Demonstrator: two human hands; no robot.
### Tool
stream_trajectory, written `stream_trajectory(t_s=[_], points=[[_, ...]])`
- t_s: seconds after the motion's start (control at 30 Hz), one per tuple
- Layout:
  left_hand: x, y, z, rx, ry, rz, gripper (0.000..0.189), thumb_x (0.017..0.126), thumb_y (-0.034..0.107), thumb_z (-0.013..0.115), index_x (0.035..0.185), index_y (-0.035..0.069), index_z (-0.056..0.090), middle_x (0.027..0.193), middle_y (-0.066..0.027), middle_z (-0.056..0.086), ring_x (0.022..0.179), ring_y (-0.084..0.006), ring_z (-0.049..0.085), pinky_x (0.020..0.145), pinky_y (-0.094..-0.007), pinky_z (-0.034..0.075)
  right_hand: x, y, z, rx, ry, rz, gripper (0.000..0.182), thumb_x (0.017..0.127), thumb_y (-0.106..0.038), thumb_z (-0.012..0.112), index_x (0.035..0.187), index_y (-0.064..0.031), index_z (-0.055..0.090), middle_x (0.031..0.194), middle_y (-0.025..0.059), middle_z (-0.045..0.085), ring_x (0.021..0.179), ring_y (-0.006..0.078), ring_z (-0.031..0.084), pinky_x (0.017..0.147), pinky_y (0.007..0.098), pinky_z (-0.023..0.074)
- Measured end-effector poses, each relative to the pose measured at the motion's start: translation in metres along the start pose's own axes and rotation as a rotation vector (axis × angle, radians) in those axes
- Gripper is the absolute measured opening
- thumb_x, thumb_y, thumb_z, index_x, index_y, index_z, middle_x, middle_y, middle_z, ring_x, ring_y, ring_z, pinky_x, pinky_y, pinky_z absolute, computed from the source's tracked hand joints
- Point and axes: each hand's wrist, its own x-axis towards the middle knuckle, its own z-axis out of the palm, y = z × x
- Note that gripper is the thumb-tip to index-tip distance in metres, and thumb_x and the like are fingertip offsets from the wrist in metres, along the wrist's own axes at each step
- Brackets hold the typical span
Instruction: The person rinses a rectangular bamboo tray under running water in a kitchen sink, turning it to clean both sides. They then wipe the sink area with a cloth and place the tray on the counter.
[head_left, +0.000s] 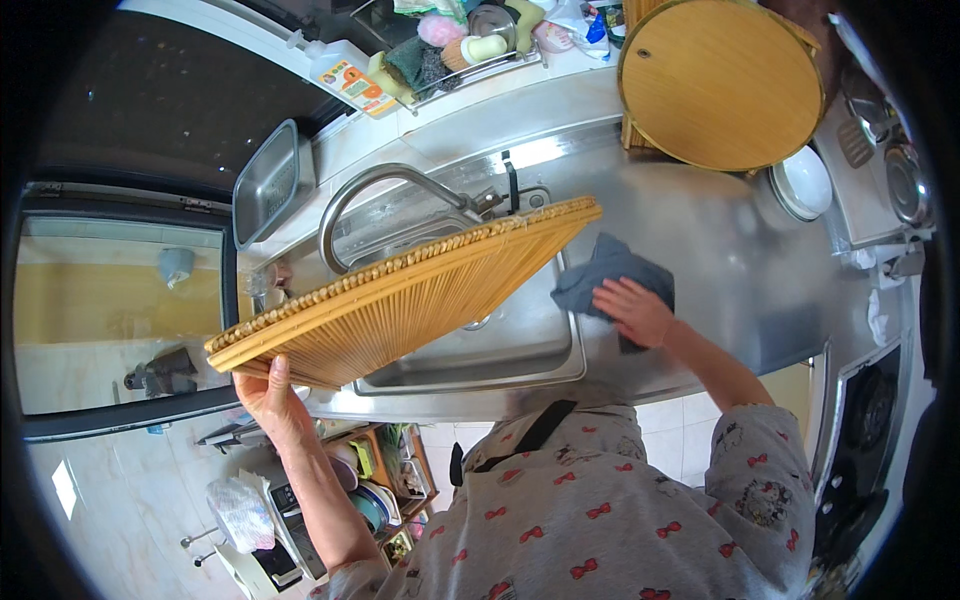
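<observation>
My left hand (275, 394) grips the lower left end of a round bamboo tray (420, 300) with a braided rim, thumb on its edge. The tray is tilted over the steel sink (525, 352) and hides part of the basin. To the right of the sink my right hand (637, 311) rests, fingers spread, on a dark grey cloth (619, 274) lying on the steel counter (720, 285). Whether the fingers pinch the cloth cannot be told. Behind the tray arches a metal faucet (360, 180).
A round wooden board (724, 82) stands at the back right, near white bowls (806, 184). On the ledge are a steel pan (274, 184), a labelled bottle (352, 75) and a wire rack (480, 71) with sponges. A black stove (866, 420) lies at the right.
</observation>
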Motion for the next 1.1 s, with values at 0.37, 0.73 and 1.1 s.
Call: stream_trajectory(t_s=[0.37, 0.73, 1.1], points=[[-0.007, -0.013, -0.027, 0.035, -0.077, -0.016, 0.055, 0.072, 0.017, 0.083, 0.118, 0.003, 0.056, 0.111, -0.0118, 0.061, 0.109, -0.0254, 0.056, 0.105, -0.0445, 0.036, 0.074, 0.104, -0.019, -0.155, 0.172, 0.282, 0.061, 0.087, -0.024, 0.058, 0.142, -0.0075, 0.038, 0.152, 0.0080, 0.031, 0.142, 0.0263, 0.025, 0.117, 0.0421, 0.0172], [0.002, -0.007, 0.002, 0.301, -0.179, 0.109, 0.049, 0.070, 0.044, 0.080, 0.090, 0.007, 0.054, 0.077, -0.0113, 0.060, 0.076, -0.0211, 0.058, 0.102, -0.0488, 0.037, 0.193, 0.141, 0.011, -0.145, 0.283, 0.473, 0.055, 0.093, -0.032, 0.051, 0.141, -0.0067, 0.040, 0.152, 0.0075, 0.031, 0.141, 0.0271, 0.025, 0.116, 0.0422, 0.0168], [-0.001, 0.006, 0.008, 0.370, -0.310, 0.135, 0.044, 0.081, 0.048, 0.067, 0.085, 0.006, 0.054, 0.075, -0.0105, 0.059, 0.076, -0.0207, 0.058, 0.099, -0.0494, 0.038, 0.223, 0.136, 0.000, -0.089, 0.365, 0.561, 0.046, 0.087, -0.030, 0.060, 0.126, -0.0064, 0.048, 0.130, 0.0096, 0.050, 0.126, 0.0275, 0.042, 0.105, 0.0430, 0.0308]])
